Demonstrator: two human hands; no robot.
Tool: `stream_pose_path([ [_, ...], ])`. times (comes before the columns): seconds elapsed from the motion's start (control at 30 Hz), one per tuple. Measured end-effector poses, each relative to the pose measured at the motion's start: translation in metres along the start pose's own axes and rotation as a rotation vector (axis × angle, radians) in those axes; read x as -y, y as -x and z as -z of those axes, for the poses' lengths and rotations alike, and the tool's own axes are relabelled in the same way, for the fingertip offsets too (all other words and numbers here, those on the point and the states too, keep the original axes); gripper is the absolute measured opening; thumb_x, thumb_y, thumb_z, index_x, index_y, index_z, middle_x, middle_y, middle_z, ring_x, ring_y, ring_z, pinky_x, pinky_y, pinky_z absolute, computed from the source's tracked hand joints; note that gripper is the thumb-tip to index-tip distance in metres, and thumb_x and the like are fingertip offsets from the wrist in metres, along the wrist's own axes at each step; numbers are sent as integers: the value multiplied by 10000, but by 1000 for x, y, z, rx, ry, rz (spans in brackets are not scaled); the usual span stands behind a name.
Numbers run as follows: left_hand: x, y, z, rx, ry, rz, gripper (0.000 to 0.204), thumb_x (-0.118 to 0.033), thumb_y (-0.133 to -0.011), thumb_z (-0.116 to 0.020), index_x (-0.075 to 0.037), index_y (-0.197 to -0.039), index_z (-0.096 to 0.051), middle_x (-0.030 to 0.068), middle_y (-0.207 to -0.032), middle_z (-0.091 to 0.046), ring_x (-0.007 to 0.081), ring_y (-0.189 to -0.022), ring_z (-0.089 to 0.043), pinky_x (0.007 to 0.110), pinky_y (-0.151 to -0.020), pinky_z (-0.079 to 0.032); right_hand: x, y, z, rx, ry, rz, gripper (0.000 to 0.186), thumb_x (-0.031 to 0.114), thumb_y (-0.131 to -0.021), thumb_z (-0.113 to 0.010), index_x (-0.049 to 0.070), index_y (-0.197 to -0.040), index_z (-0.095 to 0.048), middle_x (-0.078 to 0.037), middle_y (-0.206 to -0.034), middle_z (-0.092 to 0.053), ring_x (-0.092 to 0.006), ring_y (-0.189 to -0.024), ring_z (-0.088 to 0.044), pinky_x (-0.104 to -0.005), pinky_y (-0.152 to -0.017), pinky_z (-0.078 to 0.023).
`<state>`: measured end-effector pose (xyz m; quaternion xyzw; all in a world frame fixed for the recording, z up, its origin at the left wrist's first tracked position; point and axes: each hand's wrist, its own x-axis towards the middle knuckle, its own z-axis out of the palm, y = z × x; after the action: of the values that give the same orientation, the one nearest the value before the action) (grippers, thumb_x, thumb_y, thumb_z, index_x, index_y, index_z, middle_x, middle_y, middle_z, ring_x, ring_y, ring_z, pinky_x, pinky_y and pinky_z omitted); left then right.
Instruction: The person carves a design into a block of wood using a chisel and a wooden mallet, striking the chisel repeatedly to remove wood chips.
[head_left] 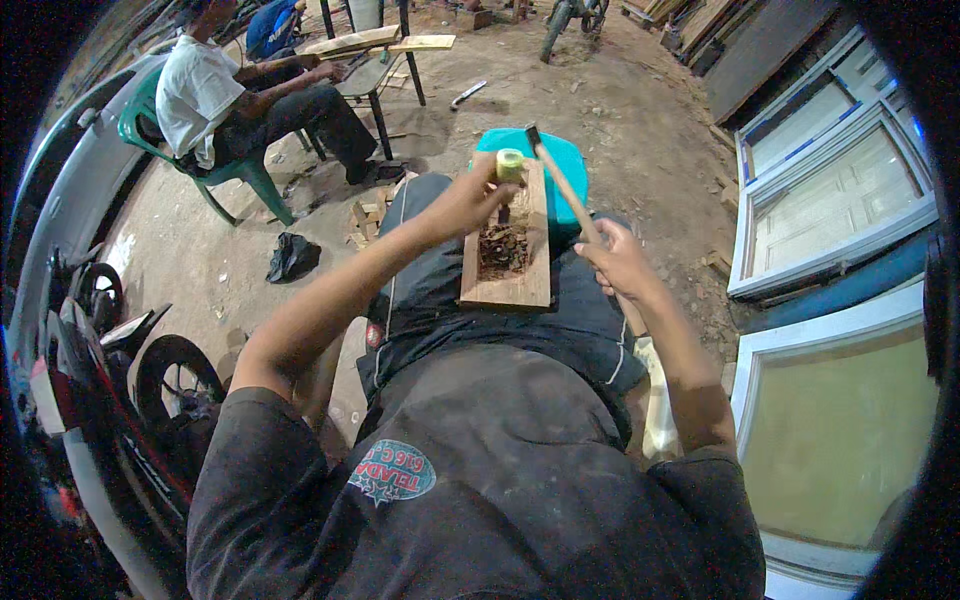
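My left hand (pixel 478 200) grips a chisel by its pale yellow-green handle (pixel 509 165), holding it upright over a wooden block (pixel 505 293) with a carved hollow full of chips. The block lies on or between my thighs, its far part over a teal plastic seat (pixel 568 160). My right hand (pixel 615 262) is closed round the long wooden handle of a hammer (pixel 565 190); the hammer's dark head is raised beside and beyond the chisel's top, apart from it.
Another person (pixel 205 110) sits on a green chair (pixel 215 185) by a stand (pixel 365 80) with boards. A black bag (pixel 292 258) and wood scraps lie left of me. Motorbike parts (pixel 170 395) line the left edge; white framed panels (pixel 825 180) lean at the right.
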<state>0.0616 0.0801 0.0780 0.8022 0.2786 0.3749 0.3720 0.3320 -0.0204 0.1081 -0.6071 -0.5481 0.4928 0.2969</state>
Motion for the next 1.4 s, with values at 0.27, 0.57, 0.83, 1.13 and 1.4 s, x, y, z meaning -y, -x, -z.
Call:
stream_pose_path([
  [0.27,24,-30,-2,-116,258,3,330,-210,-1025,-534,-26,-1290,-461,100,-1099,-639,168,-996,-619,321,-863,-513,16,14,-10,-16,-410,245,138,77,-842,-575,47,-971,-535,-10,-611,-482,-93,-427,-456,-279,-389,-391],
  [0.57,27,-17,10,-102,264,-54,325,-218,-1029,-531,-26,-1285,-478,95,-1106,-635,157,-1012,-615,316,-868,-513,26,21,-22,-2,-208,341,203,207,-969,-573,39,-1084,-565,18,-647,-478,-50,-468,-446,-241,-418,-375],
  [0.83,20,-17,11,-81,198,-53,335,-240,-1020,-547,-12,-1262,-499,92,-1094,-644,153,-969,-607,321,-859,-505,28,25,-22,-66,-99,382,250,194,-959,-594,36,-1147,-545,39,-694,-483,-56,-511,-445,-229,-452,-354],
  [1.13,16,-10,16,0,156,-15,359,-162,-1016,-532,-41,-1336,-425,122,-1124,-633,185,-1041,-632,349,-907,-508,27,24,-18,-43,59,302,264,212,-937,-643,19,-1103,-575,-34,-737,-573,-114,-651,-554,-289,-588,-442],
  [1.4,-1,-12,18,24,40,-31,364,-161,-989,-587,-26,-1312,-485,121,-1150,-654,194,-1081,-629,363,-945,-497,31,32,-22,-197,203,409,279,233,-942,-623,6,-1100,-585,-185,-871,-652,-250,-803,-642,-398,-718,-481],
])
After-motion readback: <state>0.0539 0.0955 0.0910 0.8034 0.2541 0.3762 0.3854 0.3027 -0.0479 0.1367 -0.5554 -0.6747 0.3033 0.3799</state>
